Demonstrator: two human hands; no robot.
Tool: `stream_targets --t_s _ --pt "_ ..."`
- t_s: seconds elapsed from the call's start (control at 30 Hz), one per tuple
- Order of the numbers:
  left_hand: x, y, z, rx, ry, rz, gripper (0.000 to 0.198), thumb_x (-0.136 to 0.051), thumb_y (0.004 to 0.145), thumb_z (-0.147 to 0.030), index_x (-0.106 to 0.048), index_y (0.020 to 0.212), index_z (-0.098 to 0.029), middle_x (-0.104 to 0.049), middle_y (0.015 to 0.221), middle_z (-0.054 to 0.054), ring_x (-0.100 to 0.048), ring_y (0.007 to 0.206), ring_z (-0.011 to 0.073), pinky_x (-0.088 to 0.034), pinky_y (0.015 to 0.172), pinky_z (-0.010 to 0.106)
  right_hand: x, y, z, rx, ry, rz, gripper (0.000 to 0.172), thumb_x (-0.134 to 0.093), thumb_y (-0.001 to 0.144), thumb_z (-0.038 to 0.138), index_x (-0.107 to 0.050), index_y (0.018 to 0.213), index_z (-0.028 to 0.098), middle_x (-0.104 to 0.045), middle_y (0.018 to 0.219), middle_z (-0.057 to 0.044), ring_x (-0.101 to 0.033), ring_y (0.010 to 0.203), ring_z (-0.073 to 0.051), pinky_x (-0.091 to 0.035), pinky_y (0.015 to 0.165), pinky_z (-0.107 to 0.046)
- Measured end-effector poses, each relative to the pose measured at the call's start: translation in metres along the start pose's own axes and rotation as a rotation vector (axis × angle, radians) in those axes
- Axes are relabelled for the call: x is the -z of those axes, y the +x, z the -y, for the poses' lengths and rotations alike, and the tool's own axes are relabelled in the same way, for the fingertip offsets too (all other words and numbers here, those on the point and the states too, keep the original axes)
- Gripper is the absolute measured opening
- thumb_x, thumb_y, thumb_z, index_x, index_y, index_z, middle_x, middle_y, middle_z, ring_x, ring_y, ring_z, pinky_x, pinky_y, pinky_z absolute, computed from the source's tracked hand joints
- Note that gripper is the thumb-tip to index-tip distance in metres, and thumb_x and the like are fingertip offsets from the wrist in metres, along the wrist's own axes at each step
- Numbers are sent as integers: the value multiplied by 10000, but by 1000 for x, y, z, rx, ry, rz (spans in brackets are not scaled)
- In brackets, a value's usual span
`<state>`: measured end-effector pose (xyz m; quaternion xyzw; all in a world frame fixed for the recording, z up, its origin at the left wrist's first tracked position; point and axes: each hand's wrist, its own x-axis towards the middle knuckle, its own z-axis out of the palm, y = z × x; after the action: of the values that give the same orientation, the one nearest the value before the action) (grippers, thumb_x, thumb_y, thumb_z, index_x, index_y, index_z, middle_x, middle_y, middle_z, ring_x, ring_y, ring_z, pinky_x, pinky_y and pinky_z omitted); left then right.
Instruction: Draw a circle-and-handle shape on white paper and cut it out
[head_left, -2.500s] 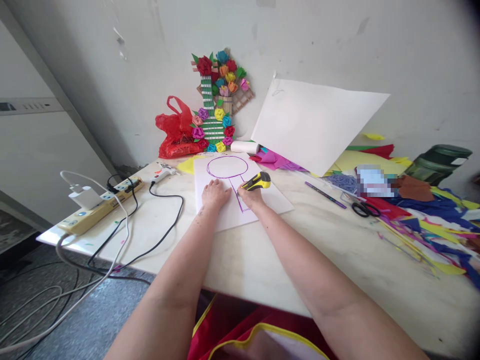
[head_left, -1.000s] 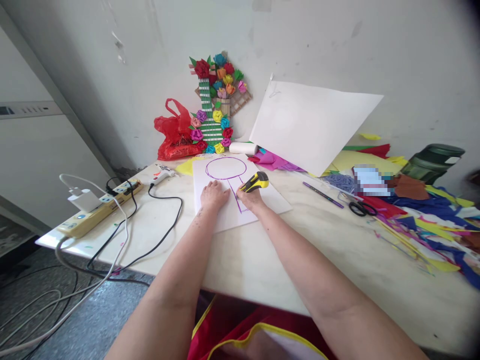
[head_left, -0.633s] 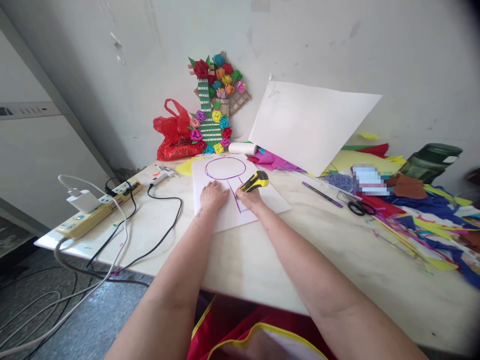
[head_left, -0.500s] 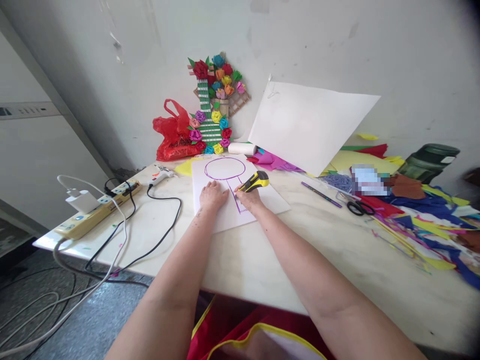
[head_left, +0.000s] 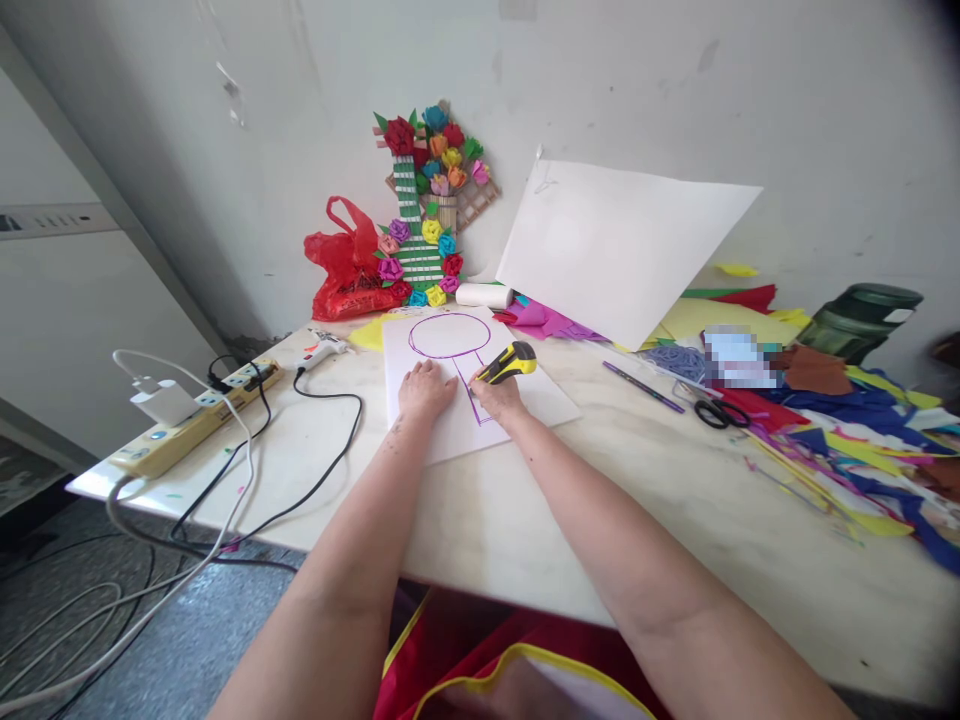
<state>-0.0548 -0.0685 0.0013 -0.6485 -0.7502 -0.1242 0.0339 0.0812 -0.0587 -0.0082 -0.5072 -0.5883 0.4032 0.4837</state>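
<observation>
A white board (head_left: 442, 440) lies flat on the table, with a purple oval (head_left: 450, 336) and a long narrow shape below it drawn in lines. My left hand (head_left: 425, 388) rests flat on the board, left of the narrow shape, fingers stretched out. In my right hand (head_left: 498, 398) is a yellow and black utility knife (head_left: 508, 364), its handle slanting up to the right. The knife's tip is low, at the purple lines of the narrow shape; my fingers partly hide the blade.
A glue gun (head_left: 322, 350) and power strip (head_left: 195, 420) with cords lie left. Paper flowers (head_left: 420, 260), a red bag (head_left: 341, 265) and a large white sheet (head_left: 622, 245) stand behind. A purple pen (head_left: 643, 387), black-handled scissors (head_left: 720, 413) and coloured scraps (head_left: 862, 450) lie right.
Almost nothing differs. Both hands and the utility knife keep nearly the same place on the board; the view has shifted very slightly.
</observation>
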Motion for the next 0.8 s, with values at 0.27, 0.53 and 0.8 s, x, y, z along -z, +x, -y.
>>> stream_targets --t_s 0.27,0.53,0.8 --pt "1 -1 -1 -2 12 2 501 -333 847 -471 -560 1174 -166 -507 1327 117 -365 1294 245 -317 1033 352 1 0 2 -52 -74 -7 69 -534 625 253 -580 644 206 -594 589 -2 -587 633 -174 -470 582 -277" --pt "-3 3 1 -9 12 2 502 -337 845 -466 -574 1160 -155 -531 1291 119 -392 1269 247 -318 1032 354 1 2 6 -70 -96 20 47 -556 633 230 -581 643 191 -624 630 -19 -592 646 -169 -478 595 -268" --pt "-2 2 1 -6 4 -11 494 -360 844 -462 -576 1166 -157 -519 1312 116 -380 1281 255 -317 1037 366 5 -8 9 -76 -28 26 55 -532 644 217 -568 662 180 -592 596 -4 -556 590 -138 -448 557 -233"
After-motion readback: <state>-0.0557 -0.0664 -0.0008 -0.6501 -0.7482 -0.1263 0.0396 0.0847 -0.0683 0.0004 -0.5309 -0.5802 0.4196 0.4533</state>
